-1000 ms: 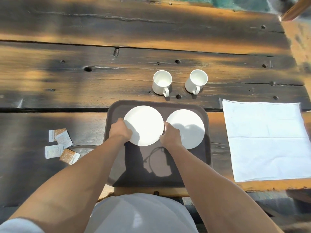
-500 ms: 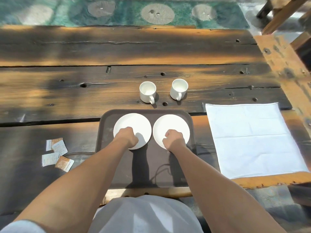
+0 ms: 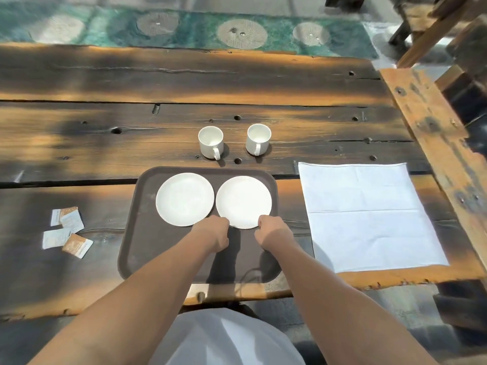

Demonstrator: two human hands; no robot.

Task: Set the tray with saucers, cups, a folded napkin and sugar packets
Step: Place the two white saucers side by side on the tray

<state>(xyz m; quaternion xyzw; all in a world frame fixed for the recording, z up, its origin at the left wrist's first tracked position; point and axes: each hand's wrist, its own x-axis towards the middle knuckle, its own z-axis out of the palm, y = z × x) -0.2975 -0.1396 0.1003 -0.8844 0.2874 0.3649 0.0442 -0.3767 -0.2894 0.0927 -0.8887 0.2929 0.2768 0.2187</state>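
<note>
Two white saucers lie side by side on the far half of the dark brown tray (image 3: 142, 246), the left saucer (image 3: 184, 198) and the right saucer (image 3: 243, 201) almost touching. My left hand (image 3: 213, 233) is curled just behind the gap between them, at the near rims. At the near right rim of the right saucer, my right hand (image 3: 274, 233) is also curled, with nothing visibly gripped. Beyond the tray stand two white cups, one on the left (image 3: 210, 142) and one on the right (image 3: 258, 139). An unfolded white napkin (image 3: 369, 214) lies flat to the right. Several sugar packets (image 3: 67, 231) lie to the left.
Everything rests on a dark plank table (image 3: 184, 83) with gaps and knot holes. Its raised orange-brown end board (image 3: 432, 122) runs along the right side. Wooden furniture stands past it at the top right, and a green patterned rug lies beyond the far edge.
Both hands have drawn back from on top of the saucers to their near rims. The saucers now lie flat side by side on the tray. The view has tilted up.
</note>
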